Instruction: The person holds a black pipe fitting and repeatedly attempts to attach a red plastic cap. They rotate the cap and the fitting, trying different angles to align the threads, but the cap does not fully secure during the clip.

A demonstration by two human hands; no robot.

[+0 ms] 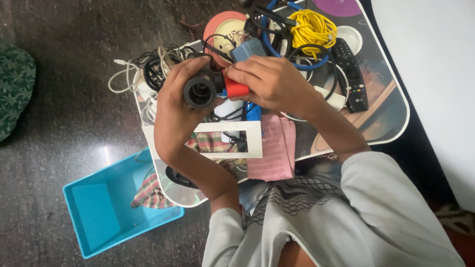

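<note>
Left hand (180, 101) clamping black cylindrical fitting (200, 92); my right hand (272, 81) gripping red piece (235, 89) against it, above cluttered surface (391, 99).

Soft daylight, dim floor (74, 74) with glare patch, slight blur, soft edges.

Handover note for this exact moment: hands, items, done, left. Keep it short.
Left hand: gripping a black tube-shaped part, open end toward the camera.
Right hand: holding a red piece against that part.
Both are above a small table piled with a yellow cable, black remote, white frame and pink cloth.
Blue bin sits on the floor.
Done: both pieces in hand.
Left: whether they are joined can't be told.
</note>
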